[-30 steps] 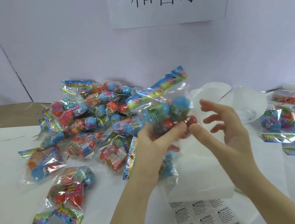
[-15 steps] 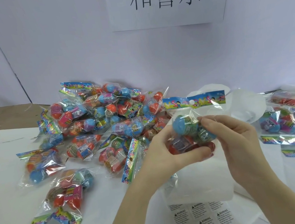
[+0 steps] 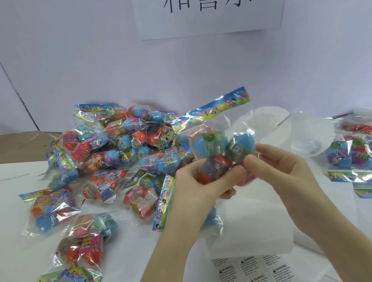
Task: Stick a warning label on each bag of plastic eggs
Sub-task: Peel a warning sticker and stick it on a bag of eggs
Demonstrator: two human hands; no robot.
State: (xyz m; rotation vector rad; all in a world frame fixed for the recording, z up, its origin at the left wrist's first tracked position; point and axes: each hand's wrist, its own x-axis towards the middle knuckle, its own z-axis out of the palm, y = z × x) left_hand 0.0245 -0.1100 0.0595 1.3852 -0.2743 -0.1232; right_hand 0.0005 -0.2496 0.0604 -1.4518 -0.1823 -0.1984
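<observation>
We hold one bag of eggs (image 3: 219,150) aloft: our left hand (image 3: 200,186) grips its lower eggs, our right hand (image 3: 284,171) pinches its right side. Its header strip runs toward two o'clock. The label sheet (image 3: 255,275) lies at six o'clock, nearer our right hand, about nine labels visible; the unlabelled pile (image 3: 117,158) sits at nine o'clock, a smaller group (image 3: 369,153) at three.

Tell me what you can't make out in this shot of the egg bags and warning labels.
Head view only:
- Held bag: whether a label is on it, hidden by glare and both hands, left hand and right hand.
- Label sheet: small print too small; lower part cut off by the bottom edge.
- Right pile: cut off by the right edge.
- Wall sign: top cut off.
</observation>
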